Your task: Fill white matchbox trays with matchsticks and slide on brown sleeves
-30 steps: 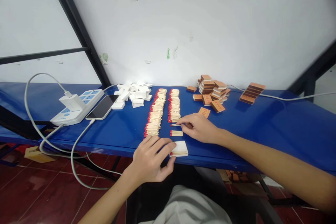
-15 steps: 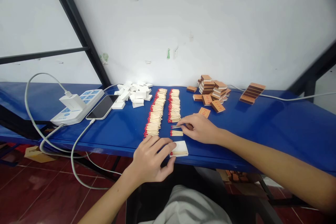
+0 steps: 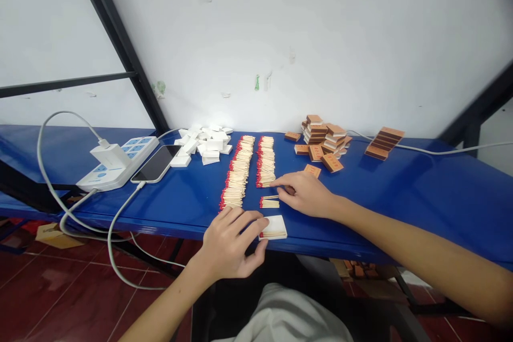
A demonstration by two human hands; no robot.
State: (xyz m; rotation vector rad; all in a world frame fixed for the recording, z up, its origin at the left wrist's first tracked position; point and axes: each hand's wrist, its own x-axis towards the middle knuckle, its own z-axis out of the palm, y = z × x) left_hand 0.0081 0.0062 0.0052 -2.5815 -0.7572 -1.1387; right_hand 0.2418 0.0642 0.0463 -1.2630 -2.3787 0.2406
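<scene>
At the front edge of the blue table, my left hand (image 3: pixel 234 240) pinches the left side of a white matchbox tray (image 3: pixel 276 223) between thumb and fingers. A few red-headed matches lie along the tray's near side. My right hand (image 3: pixel 304 192) reaches in from the right, its index fingertip touching the near end of the right row of matches (image 3: pixel 266 163). Its thumb is apart from the index finger, beside a small separate group of matches (image 3: pixel 270 203); no match shows between them. A longer row of matches (image 3: pixel 238 173) runs to the left.
White trays (image 3: pixel 206 141) are heaped at the back left. Brown matchbox sleeves (image 3: pixel 326 136) are piled at the back right, with a striped brown piece (image 3: pixel 385 142) beyond. A phone (image 3: pixel 157 164) and a power strip (image 3: pixel 116 165) with cables occupy the left side.
My right index finger has moved slightly away from me to the right row's end. The loose matches below it now lie in with the small group. My left hand and tray stay still.
</scene>
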